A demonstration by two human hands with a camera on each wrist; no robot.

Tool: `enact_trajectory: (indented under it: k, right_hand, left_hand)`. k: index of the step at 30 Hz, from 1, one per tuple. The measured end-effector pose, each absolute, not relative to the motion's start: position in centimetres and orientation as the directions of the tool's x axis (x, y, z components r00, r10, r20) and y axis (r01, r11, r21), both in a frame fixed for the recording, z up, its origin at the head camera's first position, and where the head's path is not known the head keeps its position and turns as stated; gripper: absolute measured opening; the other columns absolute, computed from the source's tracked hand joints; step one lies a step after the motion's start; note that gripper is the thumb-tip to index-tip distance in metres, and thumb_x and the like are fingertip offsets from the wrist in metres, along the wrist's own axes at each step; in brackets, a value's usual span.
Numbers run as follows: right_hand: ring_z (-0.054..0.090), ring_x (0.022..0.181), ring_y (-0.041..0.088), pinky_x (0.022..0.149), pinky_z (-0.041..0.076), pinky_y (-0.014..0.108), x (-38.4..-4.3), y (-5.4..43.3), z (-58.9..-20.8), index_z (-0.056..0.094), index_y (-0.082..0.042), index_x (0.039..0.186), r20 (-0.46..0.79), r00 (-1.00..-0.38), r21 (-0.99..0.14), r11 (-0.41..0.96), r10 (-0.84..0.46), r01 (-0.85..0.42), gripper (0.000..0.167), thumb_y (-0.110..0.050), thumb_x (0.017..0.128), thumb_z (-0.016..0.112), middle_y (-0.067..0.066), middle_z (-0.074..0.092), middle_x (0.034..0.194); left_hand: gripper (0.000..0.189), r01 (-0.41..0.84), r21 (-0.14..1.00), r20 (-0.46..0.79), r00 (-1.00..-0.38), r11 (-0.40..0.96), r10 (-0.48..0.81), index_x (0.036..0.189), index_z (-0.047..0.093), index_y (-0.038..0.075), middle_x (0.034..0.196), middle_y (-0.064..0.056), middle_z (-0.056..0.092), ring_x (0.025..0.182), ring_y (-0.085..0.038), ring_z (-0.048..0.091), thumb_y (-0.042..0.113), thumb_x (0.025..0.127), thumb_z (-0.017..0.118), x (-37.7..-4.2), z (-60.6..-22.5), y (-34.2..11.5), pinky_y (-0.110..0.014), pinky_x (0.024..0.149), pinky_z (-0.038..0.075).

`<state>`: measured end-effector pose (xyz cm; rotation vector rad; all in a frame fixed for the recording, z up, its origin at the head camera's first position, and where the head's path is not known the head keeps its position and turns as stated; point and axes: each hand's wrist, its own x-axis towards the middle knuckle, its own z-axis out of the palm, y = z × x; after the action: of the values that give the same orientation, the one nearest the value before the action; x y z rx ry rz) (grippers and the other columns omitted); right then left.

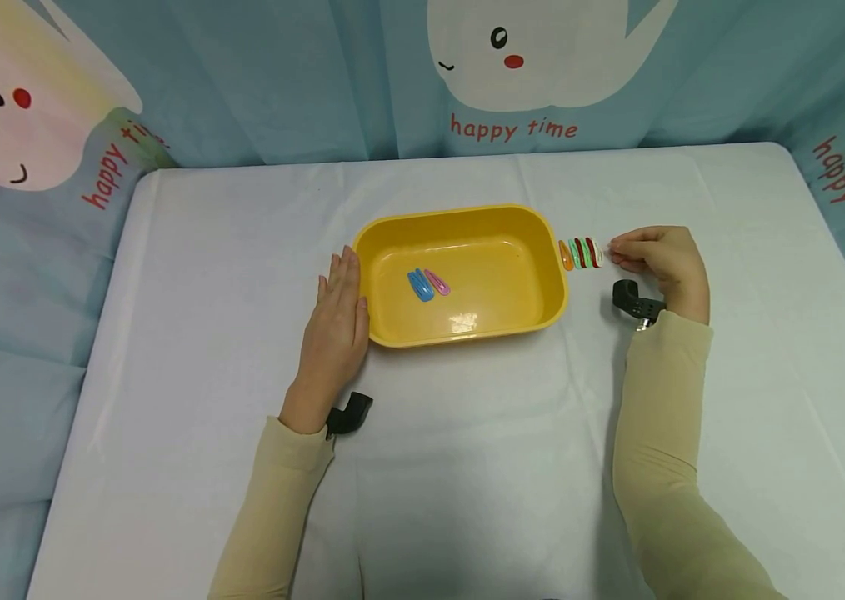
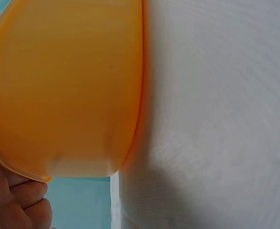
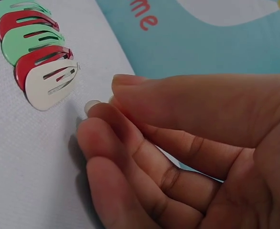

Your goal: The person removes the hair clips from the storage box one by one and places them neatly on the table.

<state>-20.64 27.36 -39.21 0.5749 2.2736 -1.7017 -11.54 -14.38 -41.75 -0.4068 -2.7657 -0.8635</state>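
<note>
My left hand lies along the left end of a yellow tray, fingers straight against its rim. Inside the tray are blue hair clips and a pink hair clip. Beside the tray's right end, several snap hair clips lie overlapping in a row: an orange clip, then green and red ones, with a white clip nearest my right hand. The right hand's fingers are curled, thumb against the index fingertip, a short gap from the white clip; nothing shows between them.
A white cloth covers the table. Blue curtains with printed figures hang around its back and sides. Black wrist cameras are strapped on both wrists; the right one stands just below the row of clips.
</note>
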Motion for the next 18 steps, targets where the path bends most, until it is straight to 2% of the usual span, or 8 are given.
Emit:
enact_trajectory:
  k: [12,18]
  right_hand:
    - [0.066,0.065,0.004,0.062,0.053,0.017,-20.72,27.14,-38.87,0.072,-0.017,0.069,-0.390,-0.904,-0.889,0.186,0.173,0.419,0.022,-0.005,0.086,0.066,-0.007,0.068,0.068]
    - [0.066,0.068,0.006,0.063,0.053,0.017,-20.73,27.04,-38.79,0.074,-0.013,0.074,-0.367,-0.918,-0.920,0.086,0.152,0.382,0.016,-0.002,0.084,0.069,-0.005,0.069,0.072]
  left_hand:
    - [0.054,0.330,0.523,0.290,-0.936,0.786,0.199,0.148,0.021,-0.003,0.154,-0.013,0.020,0.142,-0.025,0.017,0.008,0.099,0.041,-11.57,-41.85,-14.41,-0.040,0.115,0.010]
    - [0.054,0.314,0.523,0.276,-0.942,0.792,0.191,0.148,0.021,-0.003,0.155,-0.012,0.020,0.143,-0.021,0.014,0.009,0.099,0.041,-11.54,-41.76,-14.33,-0.039,0.115,0.010]
